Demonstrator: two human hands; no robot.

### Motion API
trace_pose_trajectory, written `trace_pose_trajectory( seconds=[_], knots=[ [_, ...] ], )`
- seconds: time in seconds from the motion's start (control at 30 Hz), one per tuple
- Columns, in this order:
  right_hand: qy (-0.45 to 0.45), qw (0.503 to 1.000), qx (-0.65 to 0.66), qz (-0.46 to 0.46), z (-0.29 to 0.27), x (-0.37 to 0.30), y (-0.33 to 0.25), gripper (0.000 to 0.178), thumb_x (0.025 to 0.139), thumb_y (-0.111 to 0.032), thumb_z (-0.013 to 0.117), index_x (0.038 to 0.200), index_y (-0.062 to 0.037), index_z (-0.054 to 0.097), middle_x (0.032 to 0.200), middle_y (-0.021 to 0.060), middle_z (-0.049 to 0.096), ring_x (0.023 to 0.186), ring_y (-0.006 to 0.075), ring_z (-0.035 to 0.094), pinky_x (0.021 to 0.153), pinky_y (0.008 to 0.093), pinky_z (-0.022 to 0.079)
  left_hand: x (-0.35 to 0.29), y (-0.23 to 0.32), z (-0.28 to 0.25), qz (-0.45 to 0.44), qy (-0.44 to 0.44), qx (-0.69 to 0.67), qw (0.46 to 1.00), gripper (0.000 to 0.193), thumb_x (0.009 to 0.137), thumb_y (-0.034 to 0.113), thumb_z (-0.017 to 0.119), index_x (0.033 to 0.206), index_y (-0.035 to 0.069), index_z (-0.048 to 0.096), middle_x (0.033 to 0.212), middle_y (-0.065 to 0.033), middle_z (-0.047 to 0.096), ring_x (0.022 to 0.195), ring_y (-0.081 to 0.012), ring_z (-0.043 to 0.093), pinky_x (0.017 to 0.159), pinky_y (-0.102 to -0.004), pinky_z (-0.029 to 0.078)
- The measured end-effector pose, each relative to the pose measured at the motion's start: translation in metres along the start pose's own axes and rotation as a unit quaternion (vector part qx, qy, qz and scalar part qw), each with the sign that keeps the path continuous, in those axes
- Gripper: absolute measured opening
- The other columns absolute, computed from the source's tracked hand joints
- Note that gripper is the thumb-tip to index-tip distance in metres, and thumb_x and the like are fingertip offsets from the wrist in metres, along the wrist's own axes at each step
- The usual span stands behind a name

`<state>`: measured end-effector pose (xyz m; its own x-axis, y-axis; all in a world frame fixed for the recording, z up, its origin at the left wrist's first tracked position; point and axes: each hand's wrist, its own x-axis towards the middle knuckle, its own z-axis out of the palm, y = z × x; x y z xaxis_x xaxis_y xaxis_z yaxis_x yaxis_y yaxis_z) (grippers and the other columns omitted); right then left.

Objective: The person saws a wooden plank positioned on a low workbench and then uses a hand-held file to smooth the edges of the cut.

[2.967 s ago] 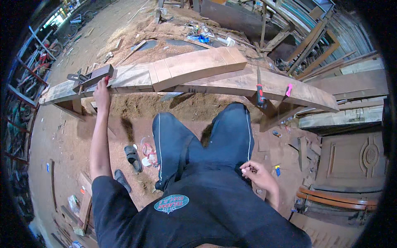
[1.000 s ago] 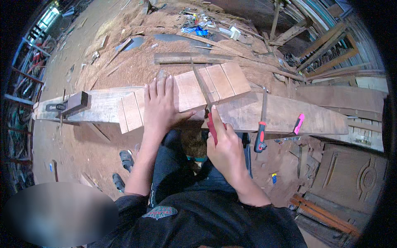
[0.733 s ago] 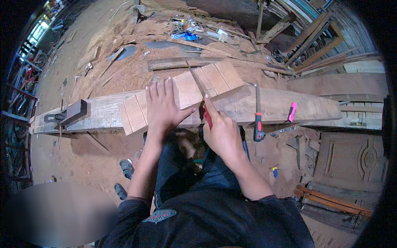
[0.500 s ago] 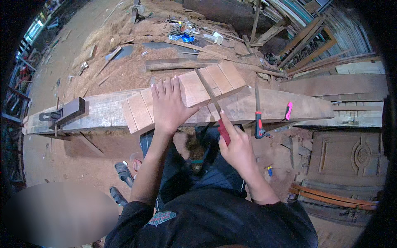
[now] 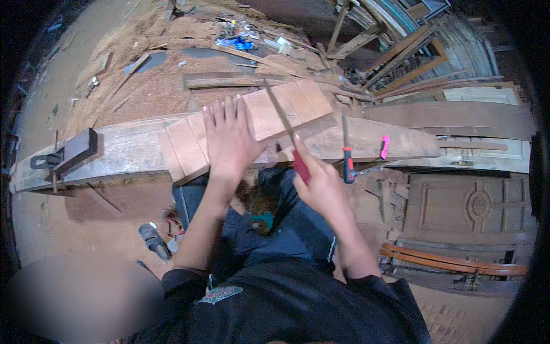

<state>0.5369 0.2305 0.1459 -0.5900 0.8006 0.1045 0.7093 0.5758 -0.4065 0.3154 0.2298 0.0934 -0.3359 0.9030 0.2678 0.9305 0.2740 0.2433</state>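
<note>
A pale wooden board (image 5: 259,114) with several straight lines across its face lies slanted on a long plank bench (image 5: 137,149). My left hand (image 5: 230,140) presses flat on the board, fingers outstretched toward its far edge. In my right hand (image 5: 319,182) is a red-handled tool (image 5: 281,112) with a long narrow blade; I cannot tell whether it is a file or a saw. The blade crosses the board to the right of my left hand, its tip past the far edge. My index finger stretches along the handle toward the blade.
A hand plane (image 5: 71,155) rests at the bench's left end. Right of the board lie a tool with a red and black handle (image 5: 347,157) and a pink cutter (image 5: 384,147). Sawdust and scrap wood cover the ground beyond. A carved door panel (image 5: 475,200) lies at right.
The red-handled tool has slid forward across the board, its tip now past the far edge. My left hand stays on the board. The whole view has shifted.
</note>
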Motion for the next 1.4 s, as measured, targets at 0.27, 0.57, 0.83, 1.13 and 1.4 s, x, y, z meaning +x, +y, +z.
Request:
trace_pose_trajectory(
  seconds=[0.27, 0.57, 0.83, 1.13, 1.4],
  knots=[
    [-0.046, 0.994, 0.063, 0.073, -0.013, -0.035, 0.002, 0.085, 0.088, -0.004, 0.069, 0.167, -0.0183, 0.039, 0.110, 0.0281, 0.073, 0.102, 0.0468, 0.073, 0.093, 0.0508, 0.059, -0.003, -0.006, -0.005, -0.008, -0.014, 0.001, 1.000, 0.118, 0.070, 0.065, 0.087, 0.159, 0.001, 0.045, 0.161, -0.0225, 0.049, 0.151, -0.0406, 0.044, 0.131, -0.0578, 0.021],
    [-0.057, 0.992, 0.091, 0.064, -0.024, -0.067, -0.014, 0.081, 0.092, -0.008, 0.069, 0.167, -0.0159, 0.039, 0.104, 0.0290, 0.073, 0.095, 0.0475, 0.073, 0.087, 0.0543, 0.060, -0.028, -0.025, -0.013, 0.051, -0.015, -0.022, 0.998, 0.121, 0.066, 0.065, 0.090, 0.156, -0.001, 0.045, 0.154, -0.0218, 0.048, 0.147, -0.0426, 0.041, 0.128, -0.0580, 0.026],
    [-0.012, 0.991, 0.129, 0.031, -0.012, -0.060, -0.001, 0.078, 0.090, -0.007, 0.066, 0.164, -0.0112, 0.041, 0.094, 0.0315, 0.069, 0.089, 0.0540, 0.069, 0.084, 0.0598, 0.058, -0.027, -0.020, -0.010, 0.057, -0.004, 0.022, 0.998, 0.122, 0.068, 0.068, 0.089, 0.156, -0.002, 0.043, 0.157, -0.0232, 0.047, 0.149, -0.0445, 0.038, 0.127, -0.0579, 0.026],
    [-0.007, 0.990, 0.129, 0.055, -0.003, -0.055, -0.003, 0.082, 0.086, -0.006, 0.067, 0.164, -0.0130, 0.043, 0.092, 0.0279, 0.068, 0.085, 0.0498, 0.070, 0.082, 0.0570, 0.057, -0.026, -0.022, -0.008, 0.097, 0.016, 0.095, 0.991, 0.121, 0.071, 0.076, 0.081, 0.156, -0.003, 0.044, 0.153, -0.0234, 0.050, 0.140, -0.0422, 0.046, 0.119, -0.0571, 0.035],
    [-0.018, 0.997, 0.066, 0.038, 0.009, -0.034, -0.013, 0.080, 0.088, -0.010, 0.067, 0.164, -0.0092, 0.041, 0.095, 0.0300, 0.070, 0.082, 0.0499, 0.072, 0.077, 0.0577, 0.061, -0.030, -0.023, -0.007, 0.054, -0.002, 0.062, 0.997, 0.125, 0.068, 0.077, 0.083, 0.158, 0.001, 0.043, 0.156, -0.0233, 0.047, 0.146, -0.0438, 0.043, 0.124, -0.0597, 0.030]
  ],
)
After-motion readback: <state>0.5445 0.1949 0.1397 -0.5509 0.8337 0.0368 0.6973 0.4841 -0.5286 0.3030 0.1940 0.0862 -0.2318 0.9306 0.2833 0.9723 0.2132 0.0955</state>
